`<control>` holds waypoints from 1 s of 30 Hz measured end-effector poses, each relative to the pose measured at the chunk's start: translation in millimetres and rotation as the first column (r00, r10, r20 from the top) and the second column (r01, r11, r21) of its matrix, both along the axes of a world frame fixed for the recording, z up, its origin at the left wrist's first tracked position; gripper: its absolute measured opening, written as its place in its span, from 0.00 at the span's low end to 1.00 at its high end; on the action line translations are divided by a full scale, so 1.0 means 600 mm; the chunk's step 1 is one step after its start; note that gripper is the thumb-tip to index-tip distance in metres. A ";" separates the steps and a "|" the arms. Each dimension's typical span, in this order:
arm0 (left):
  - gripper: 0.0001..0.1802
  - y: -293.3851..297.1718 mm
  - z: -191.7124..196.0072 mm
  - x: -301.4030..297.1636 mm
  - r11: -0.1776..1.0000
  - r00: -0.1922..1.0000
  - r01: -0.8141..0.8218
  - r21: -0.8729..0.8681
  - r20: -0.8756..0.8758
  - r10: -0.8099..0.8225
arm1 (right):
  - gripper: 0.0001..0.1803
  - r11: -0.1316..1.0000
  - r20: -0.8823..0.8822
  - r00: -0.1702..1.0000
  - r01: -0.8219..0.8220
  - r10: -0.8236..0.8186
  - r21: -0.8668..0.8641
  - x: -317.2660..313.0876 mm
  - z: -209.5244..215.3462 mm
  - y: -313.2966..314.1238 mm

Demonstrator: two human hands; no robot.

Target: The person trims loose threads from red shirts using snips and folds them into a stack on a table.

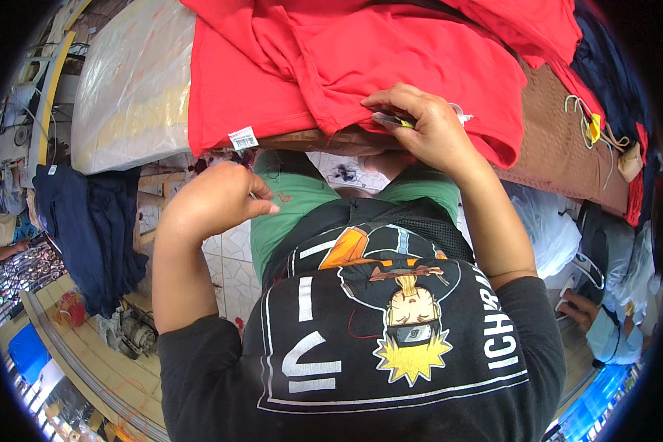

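- A red garment [390,66] of soft knit cloth lies rumpled across the table [560,140] at the upper centre of the frame, its hem hanging over the near edge and a white paper tag [243,138] dangling at its lower left corner.
- The right hand [427,125], just right of centre, presses on the red hem, its fingers closed narrowly around small thread snips [390,119] with a yellow-green grip.
- The left hand [217,199], left of centre, is curled into a loose fist off the table edge; what it pinches cannot be told.
- A glossy clear plastic sheet [132,81] covers a pale bundle at upper left.
- Dark navy cloth [88,228] hangs in limp folds at the left edge.
- A loose cord with a yellow tag [593,125] lies on the brown table covering at upper right.
- The person's black printed shirt [390,339] and green shorts [295,199] fill the lower centre, hiding the tiled floor [225,265].
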State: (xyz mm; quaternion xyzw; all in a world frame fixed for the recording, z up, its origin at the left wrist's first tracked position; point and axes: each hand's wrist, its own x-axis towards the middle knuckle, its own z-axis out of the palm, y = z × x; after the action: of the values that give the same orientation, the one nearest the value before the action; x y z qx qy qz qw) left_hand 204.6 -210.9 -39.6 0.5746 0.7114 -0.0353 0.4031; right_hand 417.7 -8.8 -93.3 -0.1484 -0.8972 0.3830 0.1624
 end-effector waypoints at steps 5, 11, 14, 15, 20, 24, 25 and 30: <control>0.12 0.071 -0.009 -0.012 0.636 0.987 0.059 0.769 -0.142 0.080 | 0.17 1.000 -0.020 1.000 0.010 -0.009 0.006 -0.001 -0.002 0.002; 0.09 0.162 -0.057 -0.030 0.474 0.797 0.388 0.791 -0.546 0.259 | 0.16 1.000 0.017 1.000 0.006 -0.006 0.025 -0.001 0.002 0.000; 0.08 0.145 -0.045 -0.048 0.453 0.806 0.379 0.807 -0.528 0.266 | 0.18 1.000 0.040 0.999 0.011 -0.012 0.022 0.001 0.006 -0.002; 0.07 0.128 -0.039 -0.049 0.431 0.817 0.364 0.826 -0.505 0.279 | 0.19 1.000 0.050 0.999 0.010 -0.011 0.023 0.001 0.006 -0.003; 0.06 0.042 -0.016 -0.024 0.450 0.822 0.276 0.849 -0.451 0.347 | 0.18 1.000 -0.036 0.999 0.010 -0.009 0.014 0.004 -0.003 0.001; 0.07 -0.020 -0.025 0.005 0.628 0.925 0.134 0.766 -0.325 0.199 | 0.19 1.000 -0.010 1.000 0.005 -0.005 0.012 0.003 -0.001 -0.001; 0.08 -0.033 -0.034 0.008 0.722 0.958 0.072 0.688 -0.248 0.141 | 0.19 1.000 -0.015 1.000 -0.005 0.005 0.020 0.002 0.000 -0.001; 0.14 -0.077 -0.044 0.014 0.975 0.978 -0.028 0.221 -0.194 0.073 | 0.19 0.999 -0.015 1.000 -0.016 0.017 0.052 0.003 0.006 -0.002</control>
State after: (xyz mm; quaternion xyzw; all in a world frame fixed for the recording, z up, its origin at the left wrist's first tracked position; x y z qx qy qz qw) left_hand 212.8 -256.9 -65.7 0.5902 0.7626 -0.0051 0.2649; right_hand 419.8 -9.9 -89.6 -0.1338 -0.9068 0.3619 0.1699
